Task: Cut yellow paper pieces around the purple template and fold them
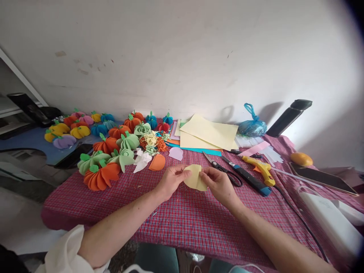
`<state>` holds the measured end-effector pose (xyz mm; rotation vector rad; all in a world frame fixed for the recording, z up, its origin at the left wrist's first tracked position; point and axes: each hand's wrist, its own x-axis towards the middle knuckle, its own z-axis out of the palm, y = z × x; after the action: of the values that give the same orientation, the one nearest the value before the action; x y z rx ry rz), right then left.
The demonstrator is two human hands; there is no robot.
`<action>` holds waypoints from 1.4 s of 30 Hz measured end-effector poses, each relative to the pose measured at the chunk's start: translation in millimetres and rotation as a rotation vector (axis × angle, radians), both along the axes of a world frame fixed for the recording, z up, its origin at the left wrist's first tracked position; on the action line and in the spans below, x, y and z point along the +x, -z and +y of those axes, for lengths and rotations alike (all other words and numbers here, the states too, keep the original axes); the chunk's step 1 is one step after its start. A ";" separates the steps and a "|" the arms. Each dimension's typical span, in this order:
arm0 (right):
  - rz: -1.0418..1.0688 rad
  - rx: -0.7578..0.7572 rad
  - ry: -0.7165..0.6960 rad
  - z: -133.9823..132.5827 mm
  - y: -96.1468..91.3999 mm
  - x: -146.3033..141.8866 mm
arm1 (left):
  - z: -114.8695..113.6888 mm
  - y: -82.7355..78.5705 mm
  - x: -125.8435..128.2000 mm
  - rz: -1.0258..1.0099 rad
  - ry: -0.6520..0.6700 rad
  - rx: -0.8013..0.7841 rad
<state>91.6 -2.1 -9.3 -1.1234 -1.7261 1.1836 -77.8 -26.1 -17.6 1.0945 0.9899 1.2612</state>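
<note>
Between my hands is a small yellow paper cutout [195,179] with a rounded outline and a crease near its right side. My left hand [174,180] pinches its left edge, thumb on top. At the right edge, my right hand [217,185] grips it between thumb and fingers. Both hands are above the checked tablecloth [182,220]. Just beyond them lie an orange paper cutout [157,162] and a lilac one [176,153]. To the right of my right hand are black-handled scissors [227,172] and a dark cutter knife [248,178].
Several paper pumpkins [105,144] crowd the left side. Yellow paper sheets [209,132] lie at the back, near paper scraps [153,142]. A yellow glue gun [263,170] with its cord, a blue plastic bag [253,125], a black bottle [290,118] and a phone [324,178] are on the right.
</note>
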 end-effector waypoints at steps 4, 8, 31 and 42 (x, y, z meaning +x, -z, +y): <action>-0.020 0.007 -0.011 -2.7 3.4 -3.1 | -1.2 0.8 2.1 0.039 0.012 -0.012; 0.002 0.029 -0.006 -3.2 2.0 -6.9 | -2.9 -1.5 1.6 -0.035 0.101 -0.028; -0.026 -0.016 0.063 13.0 -13.9 -24.3 | 4.4 -2.5 -9.0 -0.147 -0.044 0.014; 0.019 -0.016 -0.018 6.1 -1.2 -24.3 | 11.5 9.4 -10.3 -0.039 -0.111 0.030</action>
<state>67.3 4.0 -8.1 -1.1041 -1.7184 1.2173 -88.1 -14.6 -27.0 1.0460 1.0163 1.3863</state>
